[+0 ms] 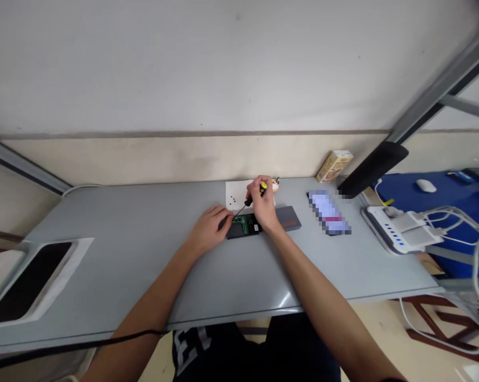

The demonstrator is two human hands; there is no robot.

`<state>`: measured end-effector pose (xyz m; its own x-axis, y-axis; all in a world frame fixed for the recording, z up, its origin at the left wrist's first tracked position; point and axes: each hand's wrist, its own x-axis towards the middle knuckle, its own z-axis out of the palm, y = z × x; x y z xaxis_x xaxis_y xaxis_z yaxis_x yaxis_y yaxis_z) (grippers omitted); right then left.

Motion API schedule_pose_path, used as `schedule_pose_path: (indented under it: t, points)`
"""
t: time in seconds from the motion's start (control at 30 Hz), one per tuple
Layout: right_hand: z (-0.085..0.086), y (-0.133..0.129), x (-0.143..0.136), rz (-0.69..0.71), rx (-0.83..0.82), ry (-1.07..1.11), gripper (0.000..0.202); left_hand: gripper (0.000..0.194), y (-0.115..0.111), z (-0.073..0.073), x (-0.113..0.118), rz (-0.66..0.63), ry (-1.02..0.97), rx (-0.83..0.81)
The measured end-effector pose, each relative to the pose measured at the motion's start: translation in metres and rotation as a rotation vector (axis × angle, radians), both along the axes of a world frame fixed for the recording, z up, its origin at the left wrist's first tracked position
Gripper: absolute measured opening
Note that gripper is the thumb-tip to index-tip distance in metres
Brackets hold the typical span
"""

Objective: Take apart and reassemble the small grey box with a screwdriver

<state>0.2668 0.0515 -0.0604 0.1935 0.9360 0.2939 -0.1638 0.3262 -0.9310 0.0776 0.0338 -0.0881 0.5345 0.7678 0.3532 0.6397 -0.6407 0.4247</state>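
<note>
In the head view, my right hand (264, 206) is wrapped round a screwdriver (248, 202) with a black and yellow handle. Its thin shaft slants down to the left, its tip at the upper left of an opened dark device (236, 232) with a green circuit board (245, 224). My left hand (208, 229) grips the device's left end, the fingertips near the screwdriver tip. Several small dark screws (232, 200) lie on a white paper (236, 189) behind the device. A flat grey case or cover (288, 217) lies at the device's right, partly behind my right wrist.
A phone with a lit screen (329, 212), a yellow carton (334, 166) and a white power strip (390, 233) with cables stand to the right. A dark tablet-like slab (30, 281) rests at the far left. An orange-white trinket (275, 184) sits by the paper.
</note>
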Motion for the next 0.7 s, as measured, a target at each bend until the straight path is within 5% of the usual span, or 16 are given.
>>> schedule_pose_path:
  t: [0.33,0.57,0.63,0.7]
  points:
    - [0.009,-0.002,-0.006,0.165,0.025,0.035,0.041,0.025,0.0,0.002,-0.004,-0.011,0.034,0.002]
    - [0.036,-0.009,0.004,-0.073,0.157,0.096,0.032,0.026,-0.002,0.007,-0.009,-0.017,0.011,-0.071]
    - [0.052,-0.019,0.02,-0.165,0.231,0.0,0.031,0.027,-0.003,0.007,-0.014,-0.023,-0.015,-0.126]
    - [0.062,-0.033,0.039,-0.202,0.28,-0.219,0.029,0.048,-0.003,0.008,-0.02,-0.031,-0.028,-0.21]
